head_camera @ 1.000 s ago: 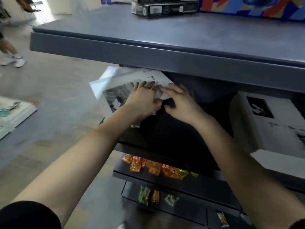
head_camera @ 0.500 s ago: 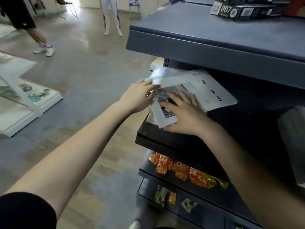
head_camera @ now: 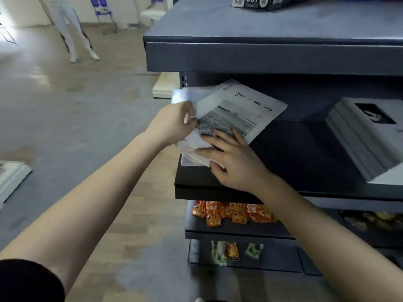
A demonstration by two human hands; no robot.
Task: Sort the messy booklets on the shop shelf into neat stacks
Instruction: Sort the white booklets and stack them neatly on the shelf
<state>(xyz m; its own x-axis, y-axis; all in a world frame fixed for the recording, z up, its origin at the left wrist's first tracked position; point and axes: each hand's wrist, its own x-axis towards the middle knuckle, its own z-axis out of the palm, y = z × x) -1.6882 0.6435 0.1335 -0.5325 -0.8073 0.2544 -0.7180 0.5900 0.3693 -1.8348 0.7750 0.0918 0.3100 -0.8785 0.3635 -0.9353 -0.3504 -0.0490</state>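
A loose pile of white booklets (head_camera: pixel 244 105) with a grey sea photo on the top cover lies askew at the left end of the dark middle shelf (head_camera: pixel 305 153), partly hanging over its left edge. My left hand (head_camera: pixel 174 124) grips the pile's left edge, fingers curled round it. My right hand (head_camera: pixel 231 160) lies flat on the near part of the top cover, fingers spread. A tidy stack of booklets (head_camera: pixel 366 140) sits further right on the same shelf.
The grey top shelf (head_camera: pixel 272 57) overhangs the pile and carries a black box (head_camera: pixel 259 2). Orange snack packets (head_camera: pixel 231 212) fill the shelf below, green ones (head_camera: pixel 220 251) lower down. A person's legs (head_camera: pixel 69 29) stand on the floor at far left.
The view has swung left and closer. The booklet pile has turned and slid further onto the shelf. My right hand has moved nearer the front of the pile; my left still holds its edge.
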